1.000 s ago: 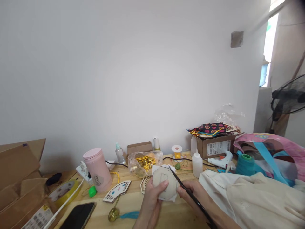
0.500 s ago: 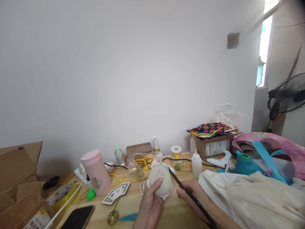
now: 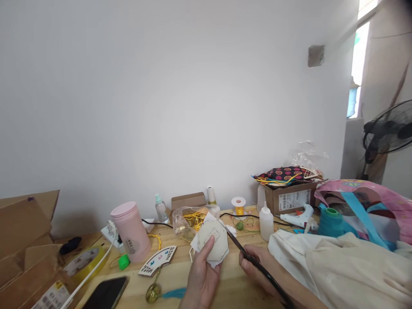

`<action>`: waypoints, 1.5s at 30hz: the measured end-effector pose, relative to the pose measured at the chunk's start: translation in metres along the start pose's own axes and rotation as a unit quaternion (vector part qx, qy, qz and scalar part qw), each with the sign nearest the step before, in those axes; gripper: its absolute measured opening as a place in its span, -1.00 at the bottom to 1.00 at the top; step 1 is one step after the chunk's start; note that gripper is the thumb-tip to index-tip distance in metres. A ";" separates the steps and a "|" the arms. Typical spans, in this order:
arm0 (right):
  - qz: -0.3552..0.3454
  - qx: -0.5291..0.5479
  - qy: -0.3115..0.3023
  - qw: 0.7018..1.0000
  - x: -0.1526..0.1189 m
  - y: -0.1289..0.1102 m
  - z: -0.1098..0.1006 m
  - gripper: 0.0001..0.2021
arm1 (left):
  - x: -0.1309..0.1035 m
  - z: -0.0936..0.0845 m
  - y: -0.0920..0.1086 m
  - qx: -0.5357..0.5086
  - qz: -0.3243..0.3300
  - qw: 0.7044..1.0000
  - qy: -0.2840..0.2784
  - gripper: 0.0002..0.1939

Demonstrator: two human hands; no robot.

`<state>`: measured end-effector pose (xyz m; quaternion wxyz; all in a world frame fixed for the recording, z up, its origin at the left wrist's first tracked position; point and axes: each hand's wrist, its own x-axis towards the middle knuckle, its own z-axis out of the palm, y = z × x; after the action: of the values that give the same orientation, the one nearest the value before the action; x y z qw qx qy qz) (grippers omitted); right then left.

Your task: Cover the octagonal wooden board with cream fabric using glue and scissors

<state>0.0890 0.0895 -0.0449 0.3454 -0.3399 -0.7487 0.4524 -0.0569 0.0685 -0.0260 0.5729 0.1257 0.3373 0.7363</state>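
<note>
My left hand (image 3: 203,277) grips a flat, off-white many-sided piece (image 3: 218,249), its thumb pressed on the face. Ragged white material sticks out past the piece's edges. My right hand (image 3: 257,268) is closed around long black scissors (image 3: 247,256). Their narrow tip lies by the piece's upper right edge; whether the blades are apart cannot be made out. Just behind the piece is a clear plastic bag (image 3: 182,223) with yellow cords. Left of my left hand lie a fan-shaped cut-out (image 3: 158,260) and a gold ball (image 3: 152,293) with a blue tassel.
A pink tumbler (image 3: 131,231), yellow tape roll (image 3: 84,262), phone (image 3: 106,293) and cardboard box (image 3: 25,253) are on the left. To the right stand a white squeeze bottle (image 3: 266,223), glue gun (image 3: 299,217), teal thread cone (image 3: 330,223) and cream cloth (image 3: 334,266).
The many-sided piece has shifted slightly left and turned in my left hand. White material now juts out at its upper left. The scissors' tip remains near its upper right edge.
</note>
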 end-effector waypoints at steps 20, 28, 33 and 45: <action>0.064 -0.007 -0.056 0.996 -0.009 -0.006 0.000 -0.67 | 0.004 -0.003 0.011 0.020 0.128 0.992 -0.001 -0.65; 0.075 0.004 -0.044 0.996 -0.007 -0.001 0.000 -0.66 | 0.006 -0.006 0.008 0.053 0.101 0.993 -0.010 -0.64; 0.095 0.016 -0.032 0.995 -0.006 0.001 0.002 -0.65 | 0.003 -0.005 0.004 0.072 0.089 0.993 -0.037 -0.59; 0.090 0.085 -0.008 0.992 -0.009 0.000 0.003 -0.55 | -0.004 -0.002 -0.002 0.107 0.061 0.985 -0.120 -0.44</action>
<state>0.0910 0.0809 -0.0484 0.3248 -0.3713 -0.6771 0.5461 -0.0553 0.0640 -0.0276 0.5465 0.2940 0.3351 0.7090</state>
